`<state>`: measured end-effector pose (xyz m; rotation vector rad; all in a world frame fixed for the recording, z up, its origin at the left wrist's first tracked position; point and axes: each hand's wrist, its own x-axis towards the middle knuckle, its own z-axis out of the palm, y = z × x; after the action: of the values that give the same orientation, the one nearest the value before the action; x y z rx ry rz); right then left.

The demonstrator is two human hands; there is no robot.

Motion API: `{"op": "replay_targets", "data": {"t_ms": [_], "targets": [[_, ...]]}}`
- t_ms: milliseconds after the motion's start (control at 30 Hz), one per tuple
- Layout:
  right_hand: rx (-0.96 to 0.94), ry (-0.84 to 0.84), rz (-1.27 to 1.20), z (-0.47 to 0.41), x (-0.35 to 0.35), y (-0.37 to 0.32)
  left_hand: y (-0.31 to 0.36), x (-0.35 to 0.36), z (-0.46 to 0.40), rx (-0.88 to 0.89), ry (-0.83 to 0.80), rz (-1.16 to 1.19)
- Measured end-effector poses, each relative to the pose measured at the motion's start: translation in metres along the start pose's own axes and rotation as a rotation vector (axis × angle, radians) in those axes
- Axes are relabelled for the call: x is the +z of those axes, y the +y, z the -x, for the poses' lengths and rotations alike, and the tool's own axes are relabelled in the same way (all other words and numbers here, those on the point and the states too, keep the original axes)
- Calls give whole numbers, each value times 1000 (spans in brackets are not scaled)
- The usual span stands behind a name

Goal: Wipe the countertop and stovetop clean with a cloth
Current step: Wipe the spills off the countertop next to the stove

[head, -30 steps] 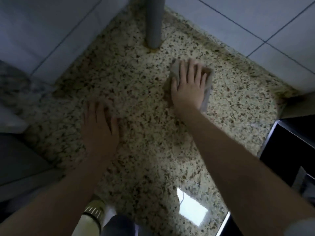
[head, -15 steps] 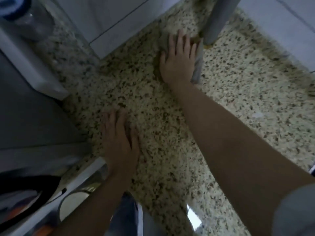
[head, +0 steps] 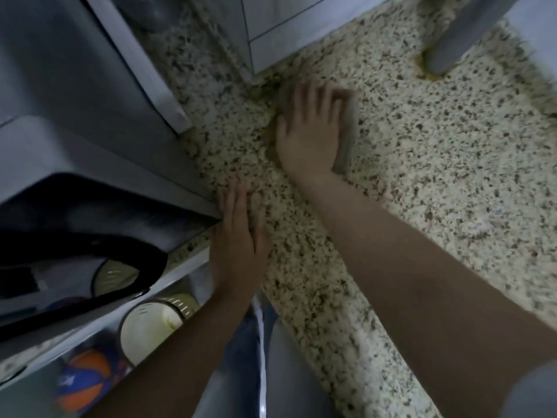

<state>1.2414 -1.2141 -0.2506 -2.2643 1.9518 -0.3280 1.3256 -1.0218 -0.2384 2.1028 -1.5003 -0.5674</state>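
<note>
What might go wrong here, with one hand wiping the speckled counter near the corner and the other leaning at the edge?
Two possible risks:
1. The right hand presses flat on the grey cloth, which mostly lies hidden beneath it; the narrow gap beside the grey appliance may go unwiped.
2. The left hand rests at the front edge of the speckled granite countertop; on a damp surface it might slip off.

a home kitchen: speckled granite countertop (head: 422, 164) against tiled wall (head: 289, 22).

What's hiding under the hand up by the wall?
A grey cloth lies under the right hand, flat on the speckled countertop. Only its edges peek out; the middle is covered.
</note>
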Motion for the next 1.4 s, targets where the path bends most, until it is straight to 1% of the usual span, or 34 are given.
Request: {"op": "replay_targets", "data": {"t_ms": [67, 100, 133, 200, 233, 400, 500, 567, 633, 700, 767, 800, 833, 867, 900, 967, 1033, 1067, 1100, 1133, 1200, 1233, 1300, 1333, 1367, 1400], "targets": [[-259, -27, -41, 41, 6, -23, -4, 2, 7, -66, -4, -14], [-352, -29, -55, 62, 9, -29, -7, -1, 13, -93, 4, -44], [-412, -42, -66, 72, 10, -28, -8, 0, 12, -103, 10, -82], [-445, -46, -65, 94, 7, -20, -10, -3, 21, -71, -17, -137], [-422, -42, -61, 104, 4, -12, -12, -5, 24, -43, -39, -154], [-144, -53, -38, 198, -16, 13, -18, -7, 36, 95, -121, -195], [-44, -48, -19, 252, -18, 2, -21, -6, 48, 131, -144, -184], [5, -50, 1, 259, -14, -7, -28, -6, 54, 131, -125, -226], [12, -56, 6, 260, -12, -9, -35, -7, 61, 157, -116, -257], [-24, -86, -3, 261, -14, -3, -39, -9, 67, 195, -129, -244], [-41, -92, 18, 270, -23, 13, -37, -11, 77, 242, -174, -231], [-28, -132, 62, 264, -30, 23, -36, -12, 77, 245, -187, -228], [27, -167, 135, 258, -38, 36, -35, -12, 80, 248, -196, -211], [117, -170, 208, 247, -45, 54, -34, -13, 83, 247, -199, -183], [233, -143, 230, 236, -50, 74, -34, -13, 84, 239, -205, -139], [483, -111, 165, 209, -59, 105, -37, -15, 81, 209, -221, -55], [669, -79, 119, 187, -53, 101, -45, -16, 77, 239, -246, -59], [690, -77, 134, 178, -47, 85, -48, -19, 76, 274, -255, -96], [650, -84, 146, 169, -41, 64, -50, -22, 75, 315, -255, -144], [566, -102, 127, 161, -36, 42, -51, -23, 74, 352, -248, -196], [338, -156, 67, 151, -27, 6, -55, -24, 73, 403, -224, -279], [235, -194, 57, 150, -24, -3, -55, -23, 73, 412, -217, -298], [95, -229, 48, 148, -30, 7, -57, -19, 76, 413, -204, -309], [79, -224, 74, 150, -34, 24, -58, -17, 77, 412, -198, -311], [124, -202, 134, 155, -39, 45, -59, -16, 79, 406, -192, -305], [224, -157, 199, 165, -47, 71, -58, -14, 80, 402, -191, -283]]}}
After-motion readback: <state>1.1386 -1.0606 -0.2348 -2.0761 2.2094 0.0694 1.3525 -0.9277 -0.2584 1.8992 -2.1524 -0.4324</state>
